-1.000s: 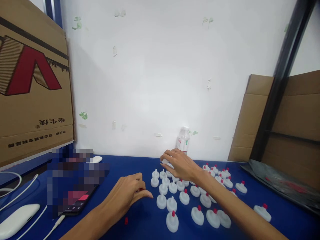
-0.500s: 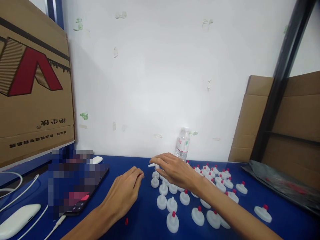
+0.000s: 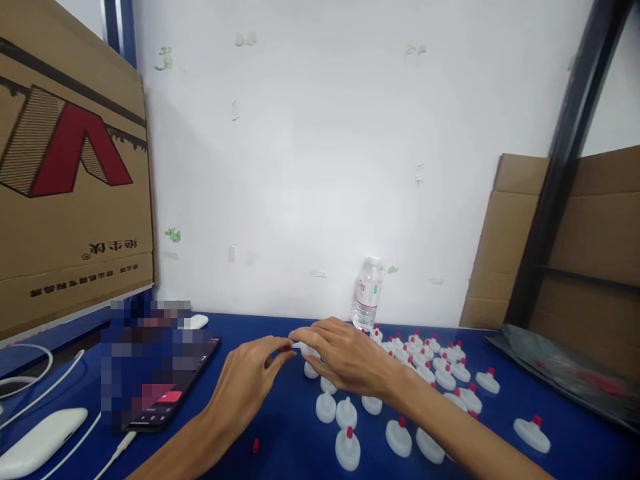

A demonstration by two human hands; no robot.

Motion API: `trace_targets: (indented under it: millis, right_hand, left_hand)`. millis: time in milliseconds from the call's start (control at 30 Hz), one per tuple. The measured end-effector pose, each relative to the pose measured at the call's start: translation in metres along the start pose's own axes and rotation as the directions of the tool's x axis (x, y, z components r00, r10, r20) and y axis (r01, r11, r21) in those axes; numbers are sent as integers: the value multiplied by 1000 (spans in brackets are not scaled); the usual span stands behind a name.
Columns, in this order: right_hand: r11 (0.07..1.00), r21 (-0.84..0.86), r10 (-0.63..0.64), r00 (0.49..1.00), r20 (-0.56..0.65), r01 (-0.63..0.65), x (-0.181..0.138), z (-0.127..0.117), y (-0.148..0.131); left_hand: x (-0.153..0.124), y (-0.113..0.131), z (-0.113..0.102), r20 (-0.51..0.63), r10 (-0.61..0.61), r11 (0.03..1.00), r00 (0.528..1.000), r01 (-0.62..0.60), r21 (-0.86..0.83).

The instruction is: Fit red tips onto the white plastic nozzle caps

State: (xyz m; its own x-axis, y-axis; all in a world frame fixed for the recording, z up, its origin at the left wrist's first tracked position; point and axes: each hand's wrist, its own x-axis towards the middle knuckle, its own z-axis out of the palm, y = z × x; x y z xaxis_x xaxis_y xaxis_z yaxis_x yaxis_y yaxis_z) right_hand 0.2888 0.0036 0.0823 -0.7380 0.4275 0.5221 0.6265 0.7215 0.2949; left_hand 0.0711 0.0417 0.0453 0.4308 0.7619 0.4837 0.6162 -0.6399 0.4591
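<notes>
Pinching a small red cap (image 3: 287,347), the left hand (image 3: 250,383) meets the right hand (image 3: 345,357), whose grip holds a white nozzle cap (image 3: 306,348) left of the water bottle (image 3: 367,293).

Right of the phone (image 3: 165,390): two hands (image 3: 345,357), one water bottle (image 3: 367,293), some two dozen white caps (image 3: 347,448), one loose red tip (image 3: 255,445).

Left hand (image 3: 250,380) and right hand (image 3: 345,357) meet fingertip to fingertip, both pinched
</notes>
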Motion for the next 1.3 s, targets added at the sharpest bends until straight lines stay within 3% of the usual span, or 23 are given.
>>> trace_targets:
  millis: [200,367,500,700,967,1067,1167,1300]
  right_hand:
    - [993,95,69,997,-20,-67,-3,0,-2]
    - [968,197,156,988,2,-153,-5,3,-6]
    - [936,291,203,979,12,-197,-4,2,-8]
    - [810,509,327,945,23,-293,0,-6,-13]
    - [797,528,342,940,4,-293,6,-17,-23]
    - [781,542,340,939,48,-310,10,-32,-27]
    - [781,527,298,941,159,-336,11,-42,-23]
    - [812,424,384,915,128,-400,1,-27,5]
  left_hand:
    - [-1,-3,5,-38,115,992,993,-117,-45]
    - [-2,-2,5,-49,143,987,989,-146,-68]
    - [-2,-3,5,-34,95,984,995,-99,-145]
    - [-4,1,2,7,101,966,995,-97,-240]
    - [-9,14,-8,63,44,887,997,-10,-461]
    - [-7,16,-20,19,134,955,991,-124,-271]
    - [-5,14,-32,85,233,965,969,-241,101]
    - [-5,11,-36,230,127,907,965,-207,367]
